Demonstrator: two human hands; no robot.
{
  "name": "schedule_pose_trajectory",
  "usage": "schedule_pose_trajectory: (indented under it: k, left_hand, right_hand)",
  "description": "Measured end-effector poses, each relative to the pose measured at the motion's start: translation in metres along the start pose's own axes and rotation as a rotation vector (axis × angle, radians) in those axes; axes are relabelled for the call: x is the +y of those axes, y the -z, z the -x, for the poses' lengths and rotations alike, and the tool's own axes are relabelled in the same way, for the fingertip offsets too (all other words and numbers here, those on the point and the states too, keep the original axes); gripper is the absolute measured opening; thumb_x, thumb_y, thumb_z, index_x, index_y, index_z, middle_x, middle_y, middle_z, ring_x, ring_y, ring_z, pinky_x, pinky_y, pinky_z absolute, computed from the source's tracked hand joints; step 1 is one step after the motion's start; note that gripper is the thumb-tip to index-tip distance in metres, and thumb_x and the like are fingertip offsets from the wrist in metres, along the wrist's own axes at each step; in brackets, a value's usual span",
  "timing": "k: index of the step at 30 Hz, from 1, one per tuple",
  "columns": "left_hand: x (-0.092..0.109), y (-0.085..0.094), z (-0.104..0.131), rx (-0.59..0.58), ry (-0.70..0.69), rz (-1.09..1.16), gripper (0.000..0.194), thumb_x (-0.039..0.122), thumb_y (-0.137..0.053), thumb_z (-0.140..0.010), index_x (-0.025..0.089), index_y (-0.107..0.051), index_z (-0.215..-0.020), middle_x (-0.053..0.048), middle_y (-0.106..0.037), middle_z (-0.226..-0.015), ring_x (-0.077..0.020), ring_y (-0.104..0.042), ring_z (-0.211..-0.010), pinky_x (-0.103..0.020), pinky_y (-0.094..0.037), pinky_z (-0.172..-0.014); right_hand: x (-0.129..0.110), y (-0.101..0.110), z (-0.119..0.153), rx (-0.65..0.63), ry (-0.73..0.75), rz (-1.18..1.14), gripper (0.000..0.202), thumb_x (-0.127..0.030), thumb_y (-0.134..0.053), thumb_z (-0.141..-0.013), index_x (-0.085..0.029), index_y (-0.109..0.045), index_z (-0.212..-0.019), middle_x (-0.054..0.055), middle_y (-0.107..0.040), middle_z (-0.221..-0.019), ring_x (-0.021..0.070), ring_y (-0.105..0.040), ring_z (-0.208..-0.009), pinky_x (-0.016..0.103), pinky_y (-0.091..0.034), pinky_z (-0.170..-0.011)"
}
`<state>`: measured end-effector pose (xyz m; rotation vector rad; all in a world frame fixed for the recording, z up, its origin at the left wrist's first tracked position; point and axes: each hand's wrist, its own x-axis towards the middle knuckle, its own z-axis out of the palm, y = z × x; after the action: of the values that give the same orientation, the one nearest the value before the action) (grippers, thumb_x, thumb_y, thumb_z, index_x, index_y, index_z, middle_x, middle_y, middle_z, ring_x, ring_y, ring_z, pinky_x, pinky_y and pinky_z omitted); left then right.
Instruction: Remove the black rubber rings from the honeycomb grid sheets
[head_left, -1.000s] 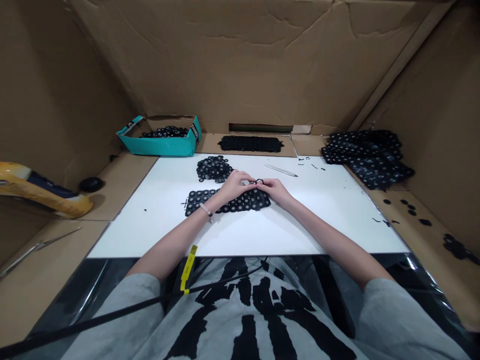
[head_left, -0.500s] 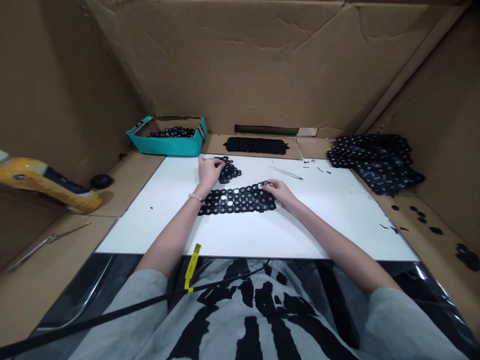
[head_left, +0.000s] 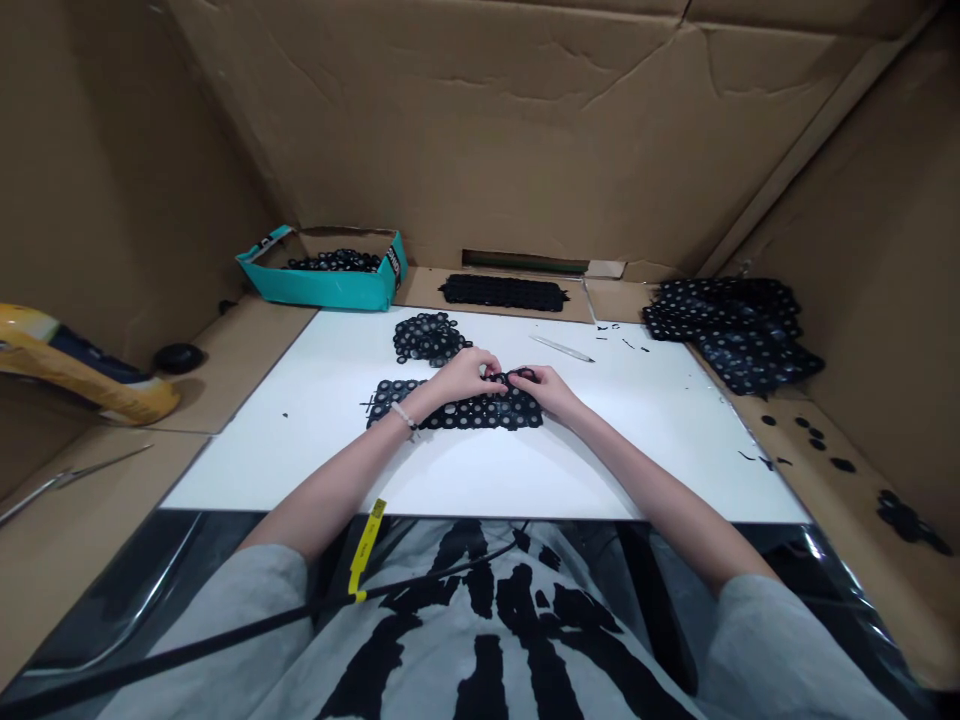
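Observation:
A flat strip of linked black rings [head_left: 480,412] lies across the white board, with pale centres showing through the rings. My left hand [head_left: 469,377], a beaded bracelet on its wrist, is over the strip's upper edge, its thumb and fingers pinched around a small black ring. Close beside it, my right hand [head_left: 551,392] grips the strip's upper right edge between thumb and fingers. What exactly lies between the fingertips is partly hidden. Just behind the strip sits a loose pile of black rings [head_left: 427,338].
A teal box [head_left: 322,290] with black rings stands at the back left, beside a folded black strip [head_left: 504,292]. Black ring sheets [head_left: 739,335] heap at the right. A white pen-like tool [head_left: 562,348], tweezers [head_left: 71,477] and a yellow bottle [head_left: 82,365] lie around the board [head_left: 480,480].
My left hand has moved from the ring pile rightward and nearer to me, meeting my right hand at the strip's upper edge. The right hand stays at the strip. The view has shifted slightly.

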<state>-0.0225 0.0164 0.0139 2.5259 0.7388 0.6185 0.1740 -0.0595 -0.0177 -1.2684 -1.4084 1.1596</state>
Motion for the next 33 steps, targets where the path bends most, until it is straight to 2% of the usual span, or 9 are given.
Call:
schedule_pose_trajectory:
  k: [6,9,13,16,19,22,26,28,33]
  left_hand:
    - [0.001,0.002,-0.003,0.01,0.158,0.198,0.017,0.029,-0.07,-0.078,0.019,-0.08,-0.086,-0.005,-0.078,-0.084,-0.0202,-0.068,-0.08,-0.03,-0.049,-0.078]
    - [-0.013,0.014,-0.006,0.022,0.278,0.294,0.014,0.025,-0.072,-0.072,0.018,-0.08,-0.082,-0.005,-0.078,-0.082,-0.0204,-0.069,-0.077,-0.029,-0.05,-0.074]
    - [-0.052,0.046,-0.001,0.468,0.438,0.229,0.015,0.024,-0.072,-0.072,0.017,-0.078,-0.084,-0.007,-0.078,-0.088,-0.0215,-0.069,-0.083,-0.031,-0.051,-0.079]
    - [-0.073,0.063,0.007,0.579,0.48,0.107,0.011,0.024,-0.074,-0.072,0.016,-0.076,-0.08,-0.008,-0.076,-0.085,-0.0238,-0.067,-0.083,-0.036,-0.05,-0.083]
    - [-0.07,0.064,0.011,0.543,0.446,-0.148,0.005,0.021,-0.072,-0.074,0.018,-0.076,-0.074,-0.01,-0.074,-0.089,-0.0296,-0.06,-0.098,-0.045,-0.042,-0.096]
    - [-0.047,0.054,0.007,0.478,0.272,-0.242,0.011,0.03,-0.069,-0.08,0.021,-0.077,-0.082,-0.009,-0.073,-0.099,-0.0299,-0.054,-0.105,-0.047,-0.036,-0.099]
    - [-0.008,0.033,-0.001,0.072,0.027,-0.14,0.021,0.043,-0.069,-0.082,0.024,-0.076,-0.084,-0.004,-0.072,-0.082,-0.0248,-0.057,-0.092,-0.038,-0.037,-0.09]
    - [0.003,0.022,-0.002,-0.031,0.013,-0.112,0.026,0.048,-0.073,-0.076,0.023,-0.075,-0.082,-0.003,-0.071,-0.079,-0.0243,-0.058,-0.088,-0.035,-0.038,-0.085]
    - [0.002,0.007,-0.002,-0.082,0.067,0.073,0.029,0.047,-0.074,-0.07,0.019,-0.069,-0.07,-0.002,-0.068,-0.073,-0.0188,-0.059,-0.073,-0.03,-0.042,-0.071]
  right_hand:
    - [0.004,0.002,-0.001,0.035,0.007,0.106,0.044,-0.059,-0.067,-0.075,-0.016,-0.064,-0.069,-0.003,-0.053,-0.06,0.0125,-0.043,-0.061,0.027,-0.031,-0.059]
    - [0.005,0.004,-0.002,0.023,0.001,0.155,0.043,-0.058,-0.068,-0.074,-0.016,-0.064,-0.068,-0.002,-0.054,-0.06,0.0129,-0.043,-0.061,0.027,-0.03,-0.058]
    - [0.004,0.006,0.0,0.013,-0.041,0.165,0.039,-0.054,-0.067,-0.075,-0.015,-0.07,-0.077,0.0,-0.063,-0.067,0.0157,-0.051,-0.065,0.028,-0.035,-0.061]
    - [0.001,0.003,0.001,0.077,-0.045,0.152,0.035,-0.05,-0.067,-0.075,-0.016,-0.074,-0.08,0.004,-0.069,-0.076,0.018,-0.056,-0.07,0.029,-0.039,-0.065]
    - [-0.004,-0.002,0.001,0.109,-0.046,0.157,0.037,-0.05,-0.069,-0.073,-0.017,-0.077,-0.089,0.006,-0.073,-0.081,0.0205,-0.06,-0.076,0.031,-0.042,-0.07]
    - [-0.008,-0.006,0.002,0.08,-0.038,0.211,0.035,-0.049,-0.07,-0.074,-0.018,-0.078,-0.09,0.007,-0.075,-0.083,0.0228,-0.063,-0.08,0.034,-0.045,-0.075]
    - [-0.006,-0.006,0.001,0.04,0.055,0.192,0.025,-0.042,-0.064,-0.08,-0.02,-0.077,-0.081,0.007,-0.077,-0.092,0.0248,-0.066,-0.094,0.035,-0.045,-0.089]
    - [-0.005,-0.004,0.001,0.036,0.078,0.151,0.025,-0.041,-0.063,-0.081,-0.021,-0.076,-0.083,0.006,-0.077,-0.093,0.0246,-0.066,-0.097,0.036,-0.044,-0.092]
    - [-0.006,0.0,0.001,0.024,0.101,0.187,0.025,-0.042,-0.063,-0.083,-0.021,-0.077,-0.085,0.006,-0.077,-0.094,0.0247,-0.067,-0.094,0.036,-0.046,-0.09]
